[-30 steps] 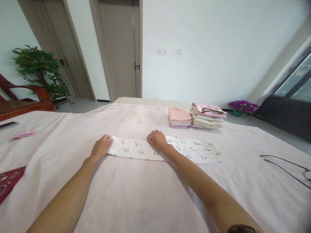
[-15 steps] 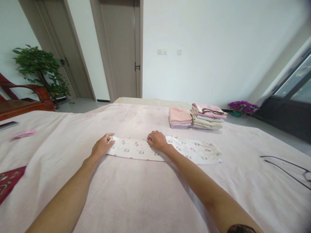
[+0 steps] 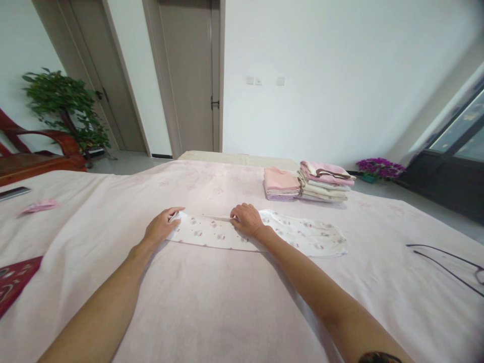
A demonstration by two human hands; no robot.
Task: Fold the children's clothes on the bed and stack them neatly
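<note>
A white garment with small printed figures, long and narrow like a folded pair of pants, lies across the pink bedspread. My left hand is closed on its left end, with a bit of cloth raised between thumb and fingers. Around the middle of the garment, my right hand pinches the far edge, its fingers curled and partly hidden. To the right of that hand the cloth lies somewhat wrinkled and narrows toward a gathered end.
Behind the garment stand a pile of folded pink cloths and a taller pile of folded clothes. Eyeglasses lie at the right. On the left are a phone, a small pink item and a dark red patterned object.
My left hand has shifted slightly right and lifted the cloth's left end a little. The far edge between my hands is raised slightly. My right hand keeps its hold.
</note>
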